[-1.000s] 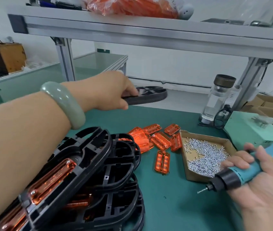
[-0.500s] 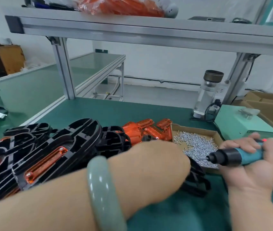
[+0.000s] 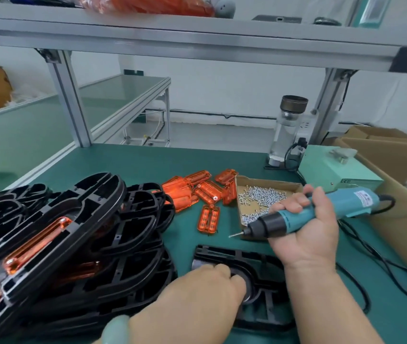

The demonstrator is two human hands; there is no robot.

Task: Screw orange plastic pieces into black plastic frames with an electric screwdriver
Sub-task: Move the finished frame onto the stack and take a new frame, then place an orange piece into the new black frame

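Observation:
A black plastic frame (image 3: 249,259) lies flat on the green mat in front of me. My left hand (image 3: 197,296) rests on its near left part, fingers curled over the rim. My right hand (image 3: 306,232) grips a teal electric screwdriver (image 3: 321,212), its bit pointing left above the frame's far edge. Loose orange plastic pieces (image 3: 197,189) lie in a heap behind, one orange piece (image 3: 208,219) apart from it. A cardboard tray of screws (image 3: 262,194) sits under the screwdriver. At the left is a leaning pile of black frames (image 3: 73,232), some with orange strips fitted.
A teal power box (image 3: 334,170) and a glass bottle (image 3: 287,130) stand at the back right, with black cables (image 3: 371,264) trailing over the mat. Cardboard boxes (image 3: 401,170) line the right edge. An aluminium shelf (image 3: 197,40) runs overhead on two posts.
My left hand brought a black frame from the far side of the bench down onto the mat in front of me. The screwdriver tilted so its bit points left over the frame.

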